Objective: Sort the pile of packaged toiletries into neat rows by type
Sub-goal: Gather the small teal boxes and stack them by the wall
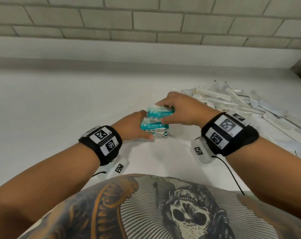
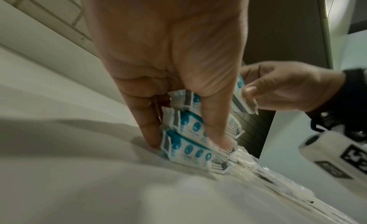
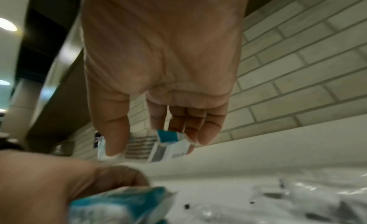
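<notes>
A stack of teal-and-white mini wipes packs (image 1: 154,126) stands on the white counter (image 1: 60,100) at the centre. My left hand (image 1: 143,125) grips the stack from the left; in the left wrist view the thumb and fingers of the left hand (image 2: 186,142) clamp three stacked packs (image 2: 184,127). My right hand (image 1: 162,112) pinches one more wipes pack (image 1: 156,113) just above the stack, tilted and blurred. In the right wrist view that pack (image 3: 164,149) sits between the thumb and fingers of the right hand (image 3: 157,146).
A loose pile of clear-wrapped combs, toothbrushes and sachets (image 1: 241,106) spreads over the right side of the counter, close behind my right wrist. A grey brick wall (image 1: 146,19) with a white ledge backs the counter. Bare counter lies to the left of the stack.
</notes>
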Demonstrator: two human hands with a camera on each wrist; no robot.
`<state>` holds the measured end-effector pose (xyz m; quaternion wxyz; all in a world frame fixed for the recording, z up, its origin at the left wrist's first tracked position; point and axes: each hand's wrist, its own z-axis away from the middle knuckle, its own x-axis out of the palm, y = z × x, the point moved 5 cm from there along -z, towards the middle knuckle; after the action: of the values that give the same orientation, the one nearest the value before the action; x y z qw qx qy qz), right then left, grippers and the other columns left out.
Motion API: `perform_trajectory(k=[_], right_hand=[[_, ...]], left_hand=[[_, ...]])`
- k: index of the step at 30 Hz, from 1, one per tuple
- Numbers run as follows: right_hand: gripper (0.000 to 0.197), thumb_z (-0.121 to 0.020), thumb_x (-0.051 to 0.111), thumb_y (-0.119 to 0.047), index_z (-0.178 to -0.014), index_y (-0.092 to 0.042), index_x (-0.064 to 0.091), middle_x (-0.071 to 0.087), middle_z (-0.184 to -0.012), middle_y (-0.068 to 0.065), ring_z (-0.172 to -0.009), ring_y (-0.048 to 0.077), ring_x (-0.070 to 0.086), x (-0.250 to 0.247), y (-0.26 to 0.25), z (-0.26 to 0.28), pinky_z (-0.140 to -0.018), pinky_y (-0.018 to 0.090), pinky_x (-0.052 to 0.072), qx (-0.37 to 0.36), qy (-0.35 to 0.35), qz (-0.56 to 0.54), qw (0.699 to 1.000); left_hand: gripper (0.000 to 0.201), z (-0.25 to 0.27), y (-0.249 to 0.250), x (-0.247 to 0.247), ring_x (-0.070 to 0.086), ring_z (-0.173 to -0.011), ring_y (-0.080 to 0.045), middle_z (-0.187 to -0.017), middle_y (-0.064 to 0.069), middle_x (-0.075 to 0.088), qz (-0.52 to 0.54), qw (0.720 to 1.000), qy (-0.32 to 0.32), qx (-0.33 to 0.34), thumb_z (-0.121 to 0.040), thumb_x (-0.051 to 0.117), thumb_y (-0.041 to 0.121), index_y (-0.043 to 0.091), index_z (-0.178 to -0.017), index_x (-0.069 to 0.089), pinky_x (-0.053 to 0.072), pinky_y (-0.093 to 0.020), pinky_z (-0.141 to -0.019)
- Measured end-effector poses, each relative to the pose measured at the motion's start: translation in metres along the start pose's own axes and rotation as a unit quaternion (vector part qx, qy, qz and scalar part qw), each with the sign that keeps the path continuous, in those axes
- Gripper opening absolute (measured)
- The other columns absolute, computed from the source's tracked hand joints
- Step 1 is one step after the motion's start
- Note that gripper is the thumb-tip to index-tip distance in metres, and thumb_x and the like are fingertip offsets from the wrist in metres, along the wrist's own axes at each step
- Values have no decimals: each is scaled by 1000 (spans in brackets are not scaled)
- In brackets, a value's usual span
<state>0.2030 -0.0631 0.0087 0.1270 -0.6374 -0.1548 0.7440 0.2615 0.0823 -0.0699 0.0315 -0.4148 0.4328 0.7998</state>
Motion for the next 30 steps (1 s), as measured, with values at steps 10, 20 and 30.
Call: perform_trajectory(k=[10, 20, 30], right_hand=[[66, -81, 51, -68, -132, -26, 48, 59, -112, -5, -90, 14, 62, 15, 30, 8, -75, 31, 52, 153, -12, -158, 975], [96, -72, 83, -23, -149, -27, 24, 51, -116, -4, -92, 9, 57, 56, 34, 1, -77, 21, 47, 143, -32, -337, 930], [139, -58, 86, -45, -151, -27, -15, 19, -155, 5, -142, 27, 21, 63, 39, -2, -113, 45, 28, 121, -93, 18, 988]], left_hand=[[85, 17, -20, -18, 70, -92, -14, -120, -2, 63, 146, 985, 6, -90, -79, 43, 72, 21, -145, 30, 56, -30, -80], [103, 5, -22, -13, 64, -99, -15, -121, -1, 55, 139, 985, 21, -96, -71, 79, 48, 23, -150, 19, 50, -29, -92], [132, 9, -21, 5, 12, -144, -30, -155, -6, 14, -198, 978, -8, -70, -62, 75, 67, 15, -153, -6, 19, -41, -118]])
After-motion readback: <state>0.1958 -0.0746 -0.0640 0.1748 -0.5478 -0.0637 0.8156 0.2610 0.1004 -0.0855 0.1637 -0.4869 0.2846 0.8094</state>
